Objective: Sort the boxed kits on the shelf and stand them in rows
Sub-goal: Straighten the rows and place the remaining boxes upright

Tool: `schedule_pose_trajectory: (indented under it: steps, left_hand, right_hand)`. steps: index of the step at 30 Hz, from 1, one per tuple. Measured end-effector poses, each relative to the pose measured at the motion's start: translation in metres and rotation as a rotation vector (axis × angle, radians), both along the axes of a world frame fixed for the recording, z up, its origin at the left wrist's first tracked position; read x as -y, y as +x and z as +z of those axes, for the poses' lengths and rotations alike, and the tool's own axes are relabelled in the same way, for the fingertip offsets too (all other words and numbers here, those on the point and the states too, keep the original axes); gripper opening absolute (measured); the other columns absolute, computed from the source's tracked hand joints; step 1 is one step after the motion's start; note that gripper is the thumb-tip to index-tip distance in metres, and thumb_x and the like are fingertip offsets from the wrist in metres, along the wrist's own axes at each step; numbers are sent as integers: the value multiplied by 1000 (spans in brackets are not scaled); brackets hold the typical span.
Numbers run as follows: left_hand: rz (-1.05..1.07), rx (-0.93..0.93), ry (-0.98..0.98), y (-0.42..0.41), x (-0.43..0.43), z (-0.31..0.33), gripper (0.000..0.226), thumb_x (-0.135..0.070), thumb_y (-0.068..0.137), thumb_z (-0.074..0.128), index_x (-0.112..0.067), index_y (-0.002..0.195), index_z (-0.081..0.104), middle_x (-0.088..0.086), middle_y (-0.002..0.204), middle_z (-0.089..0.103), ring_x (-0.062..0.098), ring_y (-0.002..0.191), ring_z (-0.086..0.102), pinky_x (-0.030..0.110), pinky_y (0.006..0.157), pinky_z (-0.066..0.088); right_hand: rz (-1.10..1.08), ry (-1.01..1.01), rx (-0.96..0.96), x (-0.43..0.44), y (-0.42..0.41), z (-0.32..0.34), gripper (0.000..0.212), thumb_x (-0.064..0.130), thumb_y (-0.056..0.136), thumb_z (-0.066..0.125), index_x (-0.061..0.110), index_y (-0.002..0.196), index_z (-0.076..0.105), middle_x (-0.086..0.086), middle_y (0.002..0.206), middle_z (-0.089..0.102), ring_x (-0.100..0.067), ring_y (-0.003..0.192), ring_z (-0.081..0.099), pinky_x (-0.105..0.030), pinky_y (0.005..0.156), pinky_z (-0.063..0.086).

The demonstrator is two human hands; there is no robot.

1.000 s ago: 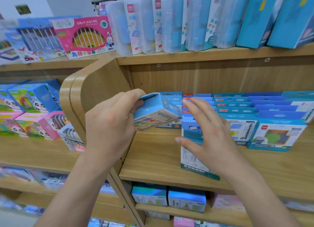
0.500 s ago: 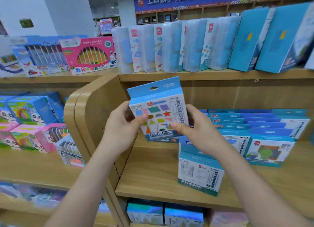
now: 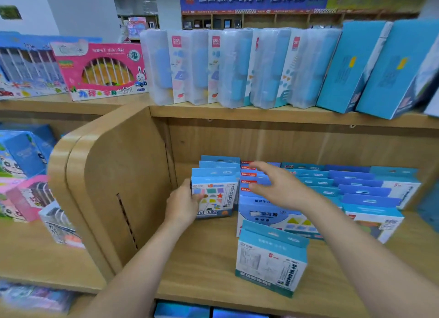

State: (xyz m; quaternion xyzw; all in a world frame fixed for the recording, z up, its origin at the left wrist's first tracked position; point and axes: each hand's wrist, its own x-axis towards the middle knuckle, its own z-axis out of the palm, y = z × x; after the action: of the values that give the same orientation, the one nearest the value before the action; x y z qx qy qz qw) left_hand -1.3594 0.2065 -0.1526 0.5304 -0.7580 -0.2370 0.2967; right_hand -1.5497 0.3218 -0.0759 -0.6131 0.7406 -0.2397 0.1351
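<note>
My left hand (image 3: 184, 203) grips the left edge of a blue shapes kit box (image 3: 215, 195) that stands upright on the wooden shelf (image 3: 204, 265), at the front of a short row of like boxes at the left. My right hand (image 3: 282, 187) hovers open, fingers spread, above the second row of blue boxes (image 3: 259, 212). A teal-bottomed kit box (image 3: 270, 263) stands alone near the shelf's front edge. More rows of blue boxes (image 3: 363, 194) fill the right of the shelf.
A curved wooden side panel (image 3: 111, 187) bounds the shelf on the left. Clear plastic cases (image 3: 213, 68) and tall blue boxes (image 3: 370, 68) stand on the shelf above. Pink and blue toy boxes (image 3: 26, 175) fill the neighbouring unit to the left.
The shapes kit box, held up in both hands before, now stands on the shelf at the front of the left row. My right hand has let go and moved right.
</note>
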Motion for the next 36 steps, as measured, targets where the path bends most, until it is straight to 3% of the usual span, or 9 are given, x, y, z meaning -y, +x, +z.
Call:
schedule_pose_trajectory:
  steps: [3, 6, 10, 19, 23, 27, 30, 34, 36]
  left_hand:
    - [-26, -61, 80, -13, 11, -8, 28, -20, 92, 59, -11, 118, 52, 6, 112, 68, 24, 98, 63, 26, 70, 42]
    - [-51, -100, 147, -19, 20, -13, 42, -20, 91, 61, -15, 128, 43, 2, 110, 68, 19, 94, 65, 33, 78, 52]
    - [-76, -155, 209, -24, 27, -13, 35, -19, 81, 73, -24, 107, 50, -4, 105, 69, 8, 82, 64, 27, 73, 52]
    - [-9, -120, 189, -28, 19, -13, 48, -24, 83, 71, -16, 120, 43, 2, 111, 67, 18, 91, 65, 34, 76, 55]
    - [48, -161, -8, -16, -10, -8, 77, -19, 83, 71, -10, 145, 26, 9, 140, 46, 29, 119, 52, 44, 100, 44]
    - [-102, -468, 62, 1, -62, 2, 30, -12, 89, 62, -25, 115, 62, -8, 115, 66, 8, 99, 61, 31, 87, 52]
    - [-310, -511, 223, 7, -98, -3, 20, -15, 90, 61, -29, 102, 69, -16, 100, 71, 7, 97, 64, 33, 86, 52]
    - [-448, -474, 350, 3, -127, -18, 35, -20, 85, 65, -37, 113, 55, -23, 108, 66, -10, 101, 59, 12, 80, 48]
    - [-475, -467, 414, -1, -132, -27, 45, -19, 84, 68, -35, 123, 50, -23, 110, 67, -8, 105, 58, 18, 83, 51]
  right_hand:
    - [37, 37, -28, 9, 0, -4, 59, 36, 90, 60, 27, 143, 35, 4, 148, 39, -15, 135, 36, -27, 107, 29]
    - [28, 124, -191, 14, -4, -12, 72, 49, 84, 61, 32, 145, 28, 7, 152, 29, -15, 141, 24, -45, 112, 26]
    - [21, 230, -302, 18, -10, -23, 80, 54, 82, 61, 37, 147, 18, 7, 158, 13, -16, 145, 9, -48, 111, 17]
    - [4, 44, -290, 11, -18, -30, 74, 52, 81, 64, 38, 144, 28, 7, 157, 16, -14, 146, 4, -50, 116, 8]
    - [-49, -118, 56, -30, -28, -18, 51, 43, 83, 66, 34, 131, 50, 12, 139, 48, -6, 131, 39, -34, 110, 31]
    - [-76, -153, 483, -80, -31, -15, 29, 36, 78, 66, 27, 106, 67, 6, 107, 69, -5, 100, 64, -20, 90, 50]
    - [-176, -162, 637, -108, -30, -23, 29, 38, 73, 64, 18, 93, 71, 0, 94, 74, 0, 79, 64, -11, 66, 49]
    - [-287, 20, 863, -135, -21, -47, 44, 47, 68, 60, 22, 103, 69, 4, 101, 73, -3, 93, 66, -27, 64, 50]
    - [-296, 38, 1028, -141, -10, -57, 45, 41, 66, 63, 21, 107, 67, 3, 106, 72, -7, 102, 64, -37, 69, 57]
